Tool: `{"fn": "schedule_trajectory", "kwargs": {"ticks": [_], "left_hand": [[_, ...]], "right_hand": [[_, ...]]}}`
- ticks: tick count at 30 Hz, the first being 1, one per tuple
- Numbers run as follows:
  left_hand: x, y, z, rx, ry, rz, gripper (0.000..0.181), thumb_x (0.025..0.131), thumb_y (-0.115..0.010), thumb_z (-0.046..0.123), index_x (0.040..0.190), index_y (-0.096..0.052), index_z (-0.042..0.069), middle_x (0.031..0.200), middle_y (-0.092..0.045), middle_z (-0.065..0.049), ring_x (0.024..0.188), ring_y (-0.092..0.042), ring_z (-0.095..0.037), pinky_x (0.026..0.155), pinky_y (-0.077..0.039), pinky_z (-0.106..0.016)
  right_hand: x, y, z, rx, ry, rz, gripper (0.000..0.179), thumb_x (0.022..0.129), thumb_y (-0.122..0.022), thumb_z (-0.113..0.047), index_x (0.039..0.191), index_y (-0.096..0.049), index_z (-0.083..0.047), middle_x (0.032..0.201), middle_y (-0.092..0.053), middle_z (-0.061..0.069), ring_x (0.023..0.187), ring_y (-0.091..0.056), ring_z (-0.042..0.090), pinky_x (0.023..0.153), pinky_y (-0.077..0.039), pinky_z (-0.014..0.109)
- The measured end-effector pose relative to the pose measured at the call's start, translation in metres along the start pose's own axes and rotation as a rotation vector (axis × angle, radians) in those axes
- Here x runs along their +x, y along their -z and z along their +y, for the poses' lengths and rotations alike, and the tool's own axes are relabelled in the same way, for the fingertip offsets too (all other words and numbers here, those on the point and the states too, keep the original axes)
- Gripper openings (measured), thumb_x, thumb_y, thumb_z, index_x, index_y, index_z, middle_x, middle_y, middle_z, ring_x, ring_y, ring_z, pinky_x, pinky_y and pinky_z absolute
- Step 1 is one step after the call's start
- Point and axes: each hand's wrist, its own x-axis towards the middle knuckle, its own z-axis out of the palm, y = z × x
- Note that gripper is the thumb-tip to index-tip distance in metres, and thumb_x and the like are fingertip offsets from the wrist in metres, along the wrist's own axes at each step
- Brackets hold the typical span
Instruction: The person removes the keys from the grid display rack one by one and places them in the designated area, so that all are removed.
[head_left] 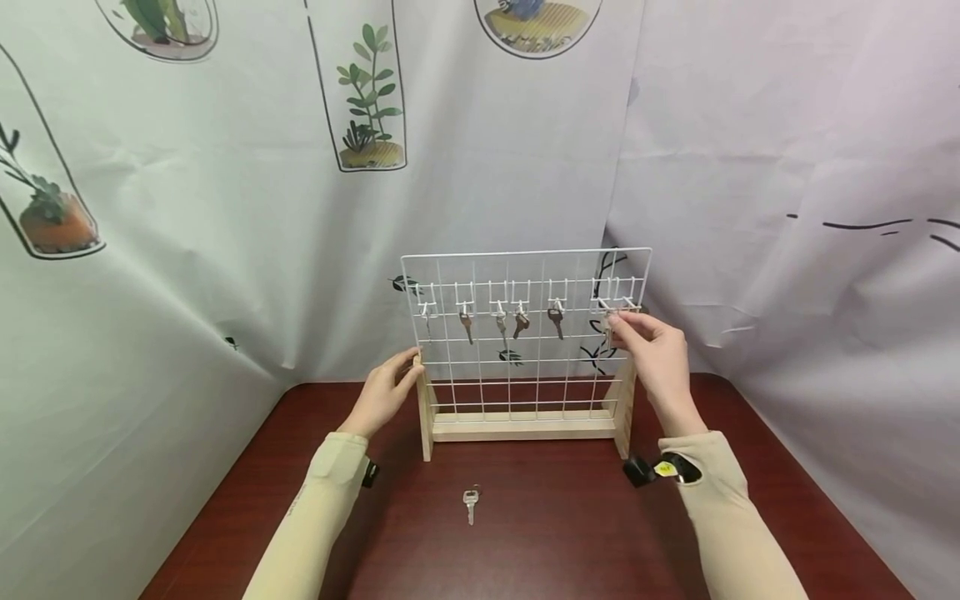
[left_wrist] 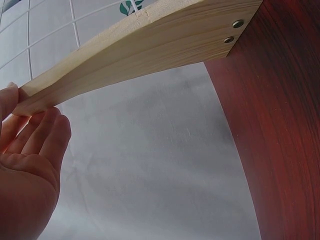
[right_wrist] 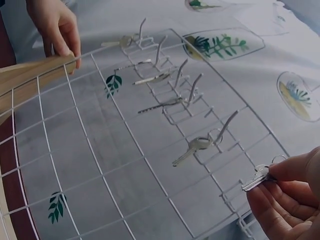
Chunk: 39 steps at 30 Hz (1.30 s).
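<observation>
A white wire grid rack [head_left: 522, 362] stands on a wooden frame, with several keys hanging from hooks along its upper part. My left hand [head_left: 381, 393] grips the top end of the frame's left wooden upright [left_wrist: 125, 57], thumb on one side and fingers on the other. At the rack's right end, my right hand [head_left: 660, 358] pinches a silver key [right_wrist: 257, 179] by its head, its ring showing above the thumb. That key is close in front of the rightmost hooks [head_left: 628, 302]. Nearest to it among the hanging keys is a dark one [head_left: 555, 322].
A single silver key [head_left: 470, 502] with a small ring lies on the dark red table [head_left: 555, 525] in front of the rack. Behind the rack hangs a pale cloth [head_left: 495, 183] printed with plants in jars.
</observation>
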Motion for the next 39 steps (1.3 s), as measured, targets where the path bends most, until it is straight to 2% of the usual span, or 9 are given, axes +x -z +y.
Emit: {"fn": "schedule_trajectory", "kwargs": {"ticks": [6,11,15,20,24,31,39], "left_hand": [[-0.001,0.000,0.000,-0.001,-0.004,0.004,0.045,0.102,-0.062,0.021,0.142,-0.056,0.001,0.137,-0.059,-0.021,0.122,-0.060,-0.036,0.101,-0.052,-0.051],[-0.001,-0.001,-0.001,-0.004,-0.002,0.003,0.045,0.102,-0.062,0.019,0.142,-0.055,0.000,0.136,-0.060,-0.022,0.122,-0.061,-0.036,0.100,-0.053,-0.050],[-0.002,-0.001,0.000,-0.008,-0.001,0.000,0.045,0.102,-0.062,0.019,0.142,-0.055,-0.001,0.136,-0.060,-0.022,0.122,-0.061,-0.036,0.100,-0.052,-0.051],[-0.001,0.000,0.001,-0.013,0.003,-0.002,0.045,0.103,-0.062,0.019,0.142,-0.055,-0.002,0.137,-0.059,-0.022,0.122,-0.060,-0.036,0.100,-0.052,-0.051],[-0.001,0.000,0.001,-0.010,0.002,-0.001,0.045,0.103,-0.061,0.019,0.143,-0.055,-0.001,0.138,-0.059,-0.022,0.122,-0.060,-0.036,0.100,-0.053,-0.049],[0.000,0.000,0.002,-0.013,0.001,0.003,0.045,0.103,-0.062,0.019,0.143,-0.055,0.001,0.137,-0.060,-0.021,0.121,-0.061,-0.035,0.100,-0.053,-0.048],[0.000,-0.001,0.000,-0.013,-0.001,0.001,0.045,0.103,-0.061,0.021,0.143,-0.055,0.002,0.137,-0.059,-0.021,0.121,-0.061,-0.035,0.100,-0.053,-0.048]], "right_hand": [[-0.011,-0.003,-0.003,-0.042,0.008,-0.029,0.040,0.094,-0.075,-0.033,0.118,-0.074,-0.001,0.091,-0.076,-0.007,0.076,-0.072,0.005,0.078,-0.053,0.014],[-0.020,-0.011,0.004,-0.039,0.020,-0.099,0.035,0.095,-0.074,-0.027,0.116,-0.073,0.001,0.103,-0.076,0.009,0.077,-0.073,0.010,0.078,-0.057,0.018],[-0.028,-0.021,0.014,-0.069,0.019,-0.146,0.034,0.095,-0.073,-0.027,0.114,-0.075,0.000,0.102,-0.076,0.014,0.074,-0.072,0.009,0.070,-0.057,0.018],[-0.041,-0.035,0.025,-0.054,-0.020,-0.215,0.033,0.095,-0.074,-0.026,0.115,-0.074,0.001,0.102,-0.076,0.014,0.077,-0.074,0.017,0.067,-0.056,0.021],[-0.048,-0.044,0.034,-0.040,-0.029,-0.265,0.029,0.096,-0.073,-0.020,0.114,-0.074,0.002,0.100,-0.075,0.015,0.080,-0.074,0.022,0.074,-0.060,0.024],[-0.061,-0.060,0.047,-0.007,-0.040,-0.298,0.025,0.094,-0.073,-0.014,0.109,-0.074,0.006,0.093,-0.075,0.015,0.077,-0.071,0.016,0.074,-0.061,0.024],[-0.079,-0.079,0.068,-0.090,-0.076,-0.298,0.019,0.092,-0.076,-0.016,0.103,-0.078,0.000,0.094,-0.076,0.009,0.073,-0.067,0.014,0.065,-0.057,0.023]]}}
